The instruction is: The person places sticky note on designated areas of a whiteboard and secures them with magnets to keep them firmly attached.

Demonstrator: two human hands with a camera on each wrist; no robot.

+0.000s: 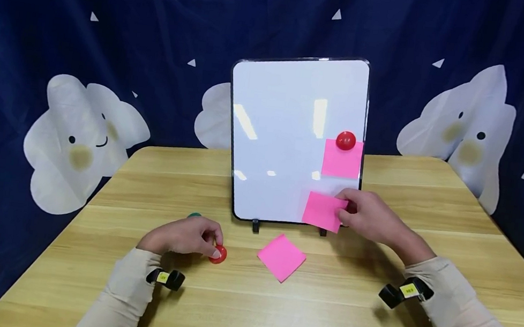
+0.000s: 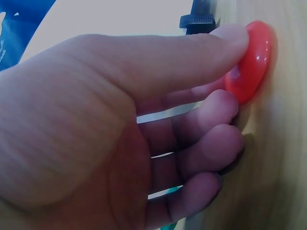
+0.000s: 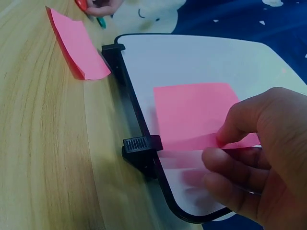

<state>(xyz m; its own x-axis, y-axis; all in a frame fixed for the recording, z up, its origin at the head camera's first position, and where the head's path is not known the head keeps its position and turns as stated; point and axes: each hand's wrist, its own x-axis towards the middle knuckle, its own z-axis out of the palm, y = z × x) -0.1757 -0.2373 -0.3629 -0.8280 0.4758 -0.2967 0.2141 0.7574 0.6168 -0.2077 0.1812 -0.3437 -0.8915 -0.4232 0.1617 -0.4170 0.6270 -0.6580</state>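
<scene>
My left hand (image 1: 192, 236) is low over the table, its thumb and forefinger pinching a round red magnet (image 2: 256, 62) close to the tabletop. With my right hand (image 1: 366, 216) I pinch the right edge of a pink sticky note (image 1: 322, 211) in front of the lower right of the whiteboard (image 1: 277, 133). Above it, another pink note (image 1: 341, 164) is on the board, with a red magnet (image 1: 345, 140) over its top edge. A third pink note (image 1: 281, 257) lies on the table between my hands, its edges curling up in the right wrist view.
The whiteboard stands tilted on black feet (image 1: 256, 226) near the middle of the wooden table (image 1: 263, 320). A green magnet (image 1: 194, 214) shows partly behind my left hand. A dark blue curtain (image 1: 172, 13) with white clouds hangs behind the table.
</scene>
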